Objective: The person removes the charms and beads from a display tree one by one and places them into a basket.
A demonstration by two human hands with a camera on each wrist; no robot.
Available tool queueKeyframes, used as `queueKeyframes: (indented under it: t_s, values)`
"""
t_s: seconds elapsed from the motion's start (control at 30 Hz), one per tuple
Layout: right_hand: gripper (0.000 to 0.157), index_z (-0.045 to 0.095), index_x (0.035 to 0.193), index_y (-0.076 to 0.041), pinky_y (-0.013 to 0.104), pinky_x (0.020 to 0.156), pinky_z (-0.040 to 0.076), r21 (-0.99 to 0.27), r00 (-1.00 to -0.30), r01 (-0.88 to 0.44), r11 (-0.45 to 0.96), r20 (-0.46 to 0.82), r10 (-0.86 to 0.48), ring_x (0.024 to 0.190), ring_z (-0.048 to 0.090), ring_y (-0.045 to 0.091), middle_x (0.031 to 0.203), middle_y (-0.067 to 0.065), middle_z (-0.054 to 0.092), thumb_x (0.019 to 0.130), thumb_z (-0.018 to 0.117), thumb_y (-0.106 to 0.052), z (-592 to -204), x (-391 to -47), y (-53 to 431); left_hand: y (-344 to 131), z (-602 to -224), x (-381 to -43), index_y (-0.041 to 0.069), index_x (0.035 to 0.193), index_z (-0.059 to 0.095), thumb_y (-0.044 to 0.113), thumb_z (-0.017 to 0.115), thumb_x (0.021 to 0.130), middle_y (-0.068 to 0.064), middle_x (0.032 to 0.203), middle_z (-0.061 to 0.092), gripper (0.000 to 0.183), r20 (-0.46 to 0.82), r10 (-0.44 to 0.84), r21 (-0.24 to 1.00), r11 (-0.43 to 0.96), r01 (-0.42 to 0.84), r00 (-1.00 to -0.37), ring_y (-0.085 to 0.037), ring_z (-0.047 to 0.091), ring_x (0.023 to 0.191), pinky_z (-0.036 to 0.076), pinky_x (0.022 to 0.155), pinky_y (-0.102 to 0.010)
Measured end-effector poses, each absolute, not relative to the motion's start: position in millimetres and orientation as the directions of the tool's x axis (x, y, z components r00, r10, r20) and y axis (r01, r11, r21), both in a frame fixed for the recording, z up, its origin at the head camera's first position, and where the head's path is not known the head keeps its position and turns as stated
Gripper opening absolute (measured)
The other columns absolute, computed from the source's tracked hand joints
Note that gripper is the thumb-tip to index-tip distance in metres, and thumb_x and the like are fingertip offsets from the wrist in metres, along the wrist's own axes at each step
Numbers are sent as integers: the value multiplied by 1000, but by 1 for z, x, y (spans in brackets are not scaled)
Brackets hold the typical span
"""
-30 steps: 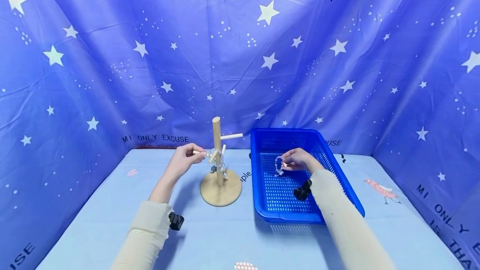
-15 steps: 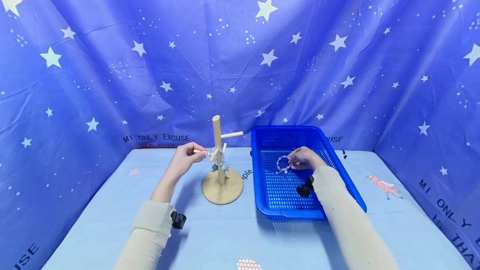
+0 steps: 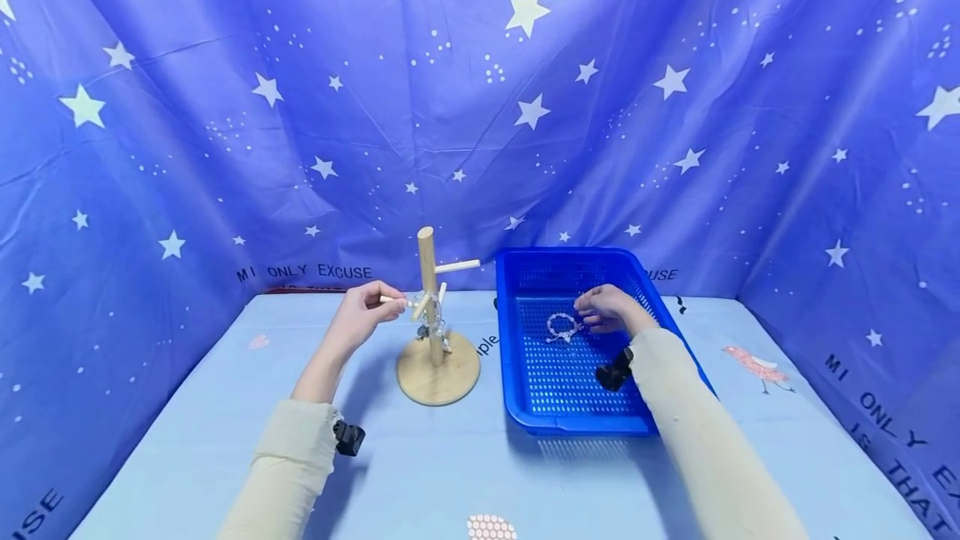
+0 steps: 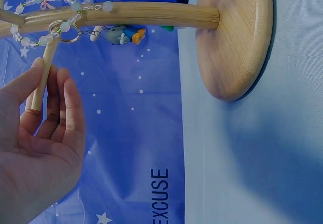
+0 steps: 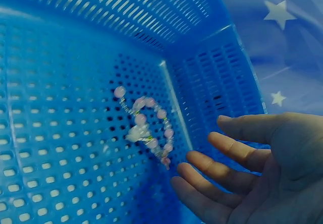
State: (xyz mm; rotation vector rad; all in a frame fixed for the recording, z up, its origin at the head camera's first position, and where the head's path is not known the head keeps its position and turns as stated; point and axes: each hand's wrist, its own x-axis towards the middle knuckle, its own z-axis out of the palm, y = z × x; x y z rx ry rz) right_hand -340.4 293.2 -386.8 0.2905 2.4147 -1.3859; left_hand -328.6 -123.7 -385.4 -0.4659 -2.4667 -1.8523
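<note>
A wooden stand [image 3: 427, 261] with a round base stands upright on the table. My left hand [image 3: 358, 313] pinches one of its short pegs [image 4: 45, 75] between thumb and fingers. Around the stand hang a beaded bracelet with a pink bow [image 4: 47, 1] and a metal ring bearing a small grey, blue and orange figure [image 4: 121, 35]. Inside the blue basket [image 3: 517, 390], a pink-beaded bracelet [image 5: 169, 133] with a white charm lies on the perforated floor. Just beside it, my right hand [image 3: 611, 311] has its fingers spread and holds nothing.
The basket's perforated walls surround the right hand and bracelet. Another peg [image 3: 459, 266] sticks out rightward near the stand's top. A blue star-printed curtain [image 3: 420, 123] hangs behind and at both sides of the light-blue table cover [image 3: 405, 473].
My right hand has let go of the pink-beaded bracelet, which now lies in the basket, and has drawn slightly right. The left hand keeps its pinch on the peg.
</note>
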Motion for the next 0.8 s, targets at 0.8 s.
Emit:
queueKeyframes:
  t_s: [0.8]
  values:
    - [44, 45, 141, 8, 48, 112, 47, -953, -962, 61, 296, -135, -236, 128, 58, 34, 145, 30, 49, 104, 52, -15, -332, -302, 224, -123, -384, -333, -8, 104, 65, 9, 68, 93, 4, 90, 70, 20, 165, 203, 942, 259, 215, -965, -3, 66, 81, 61, 83, -20]
